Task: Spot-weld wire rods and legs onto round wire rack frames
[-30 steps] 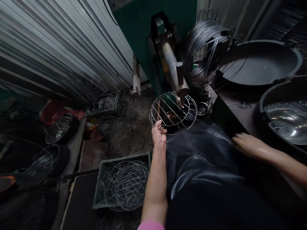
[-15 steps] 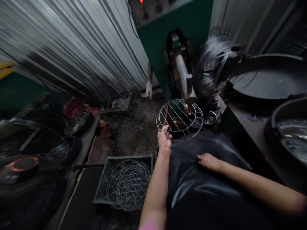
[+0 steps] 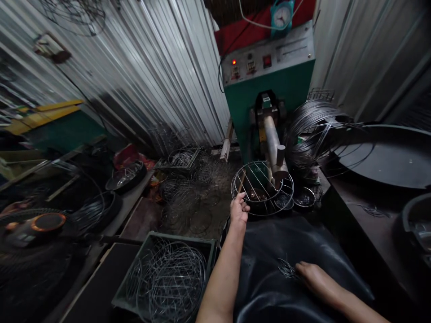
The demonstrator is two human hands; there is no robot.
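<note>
My left hand (image 3: pixel 239 208) is closed on the near left rim of a round wire rack (image 3: pixel 256 179), which sits tilted at the tip of the metal welding arm (image 3: pixel 273 137). Parallel wires cross the rack inside its double ring. Lower right, my right hand (image 3: pixel 311 274) has its fingers pressed together beside a small bunch of short wires (image 3: pixel 287 268) on the black apron (image 3: pixel 269 242). Whether its fingertips pinch any of those wires is too small to tell.
A green crate (image 3: pixel 117 291) of wire racks stands at lower left. Behind the arm is a green machine (image 3: pixel 242 98); a wire coil (image 3: pixel 313 130) and a large black tray (image 3: pixel 387 157) are at right. More racks lie on the floor.
The view has tilted up, showing more of the machine's panel. My right hand sits lower in view, and a bunch of short wires now shows beside its fingers. My left hand still holds the rack.
</note>
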